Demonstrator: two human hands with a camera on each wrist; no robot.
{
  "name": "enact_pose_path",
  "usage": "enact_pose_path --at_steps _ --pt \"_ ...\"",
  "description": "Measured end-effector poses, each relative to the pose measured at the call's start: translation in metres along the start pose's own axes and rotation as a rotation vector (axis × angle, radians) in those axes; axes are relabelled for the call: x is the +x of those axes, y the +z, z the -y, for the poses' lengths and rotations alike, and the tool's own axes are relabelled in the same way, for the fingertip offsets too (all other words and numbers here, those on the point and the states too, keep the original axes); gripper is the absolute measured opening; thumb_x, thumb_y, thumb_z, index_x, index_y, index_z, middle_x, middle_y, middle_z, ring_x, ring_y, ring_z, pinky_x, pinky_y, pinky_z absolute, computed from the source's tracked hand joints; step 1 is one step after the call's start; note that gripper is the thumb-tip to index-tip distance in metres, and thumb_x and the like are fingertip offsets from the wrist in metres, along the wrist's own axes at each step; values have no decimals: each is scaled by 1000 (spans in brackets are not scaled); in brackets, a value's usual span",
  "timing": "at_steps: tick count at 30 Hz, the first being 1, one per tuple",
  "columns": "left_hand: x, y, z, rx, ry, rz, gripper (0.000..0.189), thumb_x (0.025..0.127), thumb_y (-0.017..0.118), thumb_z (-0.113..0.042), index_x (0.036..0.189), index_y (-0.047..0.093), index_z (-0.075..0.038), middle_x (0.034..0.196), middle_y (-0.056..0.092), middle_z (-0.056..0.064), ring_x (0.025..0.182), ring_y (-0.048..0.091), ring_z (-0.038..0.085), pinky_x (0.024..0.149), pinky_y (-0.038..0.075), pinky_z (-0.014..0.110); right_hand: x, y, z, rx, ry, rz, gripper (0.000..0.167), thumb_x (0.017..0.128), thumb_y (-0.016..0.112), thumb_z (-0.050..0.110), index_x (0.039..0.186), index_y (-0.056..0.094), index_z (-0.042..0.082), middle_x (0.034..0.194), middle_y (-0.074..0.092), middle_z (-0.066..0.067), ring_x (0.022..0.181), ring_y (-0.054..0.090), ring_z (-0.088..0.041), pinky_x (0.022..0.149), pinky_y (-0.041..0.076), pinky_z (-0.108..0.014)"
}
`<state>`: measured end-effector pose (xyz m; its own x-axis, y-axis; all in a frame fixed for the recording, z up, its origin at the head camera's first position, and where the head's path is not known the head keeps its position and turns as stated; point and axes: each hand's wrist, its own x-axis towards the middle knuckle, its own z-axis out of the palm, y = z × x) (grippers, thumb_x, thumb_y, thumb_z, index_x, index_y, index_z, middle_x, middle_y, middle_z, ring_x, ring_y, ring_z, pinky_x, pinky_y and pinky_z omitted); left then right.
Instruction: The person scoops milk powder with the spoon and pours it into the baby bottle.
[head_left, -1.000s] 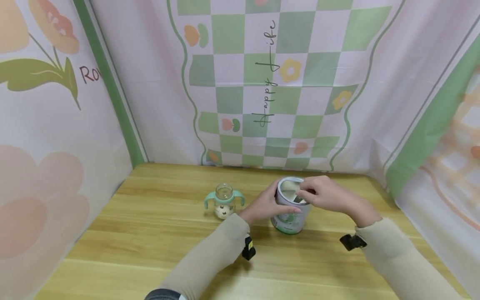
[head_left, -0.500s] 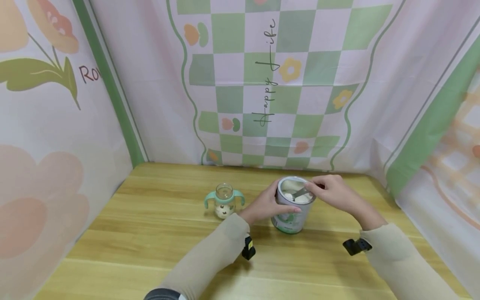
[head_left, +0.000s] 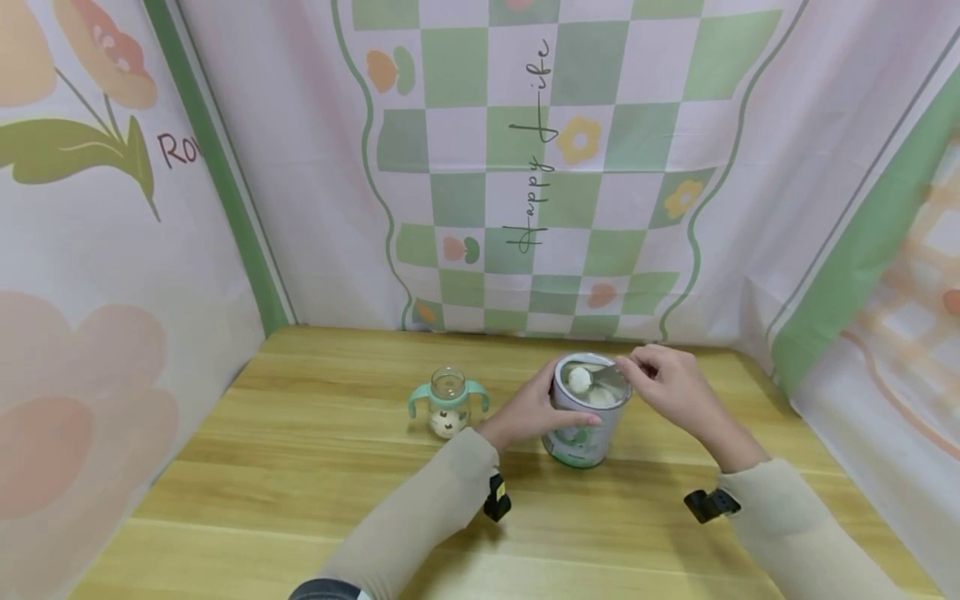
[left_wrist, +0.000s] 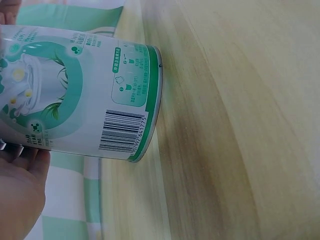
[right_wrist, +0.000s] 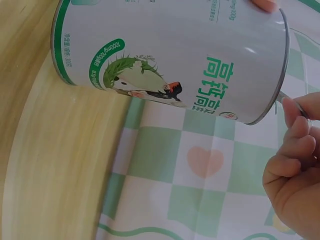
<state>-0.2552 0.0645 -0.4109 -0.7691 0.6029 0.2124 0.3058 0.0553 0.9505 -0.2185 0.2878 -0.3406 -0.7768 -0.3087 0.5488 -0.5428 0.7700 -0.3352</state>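
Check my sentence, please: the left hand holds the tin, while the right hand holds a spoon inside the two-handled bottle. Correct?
Not quite: the spoon is in the mouth of the tin, not the bottle; the head view shows it. The left hand does hold the tin, the right hand the spoon.

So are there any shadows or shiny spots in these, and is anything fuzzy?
Head view: a soft shadow on the table below the right sleeve, and the can's print is too small and fuzzy to read; left wrist view: rather dim, but the barcode's bars look clear; right wrist view: small white glints on the can near its rim.
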Motion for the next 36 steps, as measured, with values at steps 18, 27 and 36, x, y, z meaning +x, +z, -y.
enact_pose_path --at_steps 18,27,36 --pt "5 -1 11 -22 -31 8 80 83 85 -35 147 37 -36 132 55 -12 118 56 8 98 47 36 -4 3 -3 -18 -30 -86 31 96 69 12 68 58 17 62 42 7 51 37 -8 48 33 -25" --pt "6 -2 12 -25 -20 10 83 83 85 -36 149 35 -37 132 55 -12 118 56 8 98 47 36 -6 5 -5 -9 -15 -95 28 97 68 13 70 61 14 63 43 7 52 37 -8 48 32 -25" --pt "5 -1 10 -24 -22 10 83 83 84 -36 149 34 -35 132 55 -12 118 56 8 98 47 35 -8 7 -7 0 -6 -99 30 97 68 14 69 58 17 62 42 7 51 35 -7 47 32 -24"
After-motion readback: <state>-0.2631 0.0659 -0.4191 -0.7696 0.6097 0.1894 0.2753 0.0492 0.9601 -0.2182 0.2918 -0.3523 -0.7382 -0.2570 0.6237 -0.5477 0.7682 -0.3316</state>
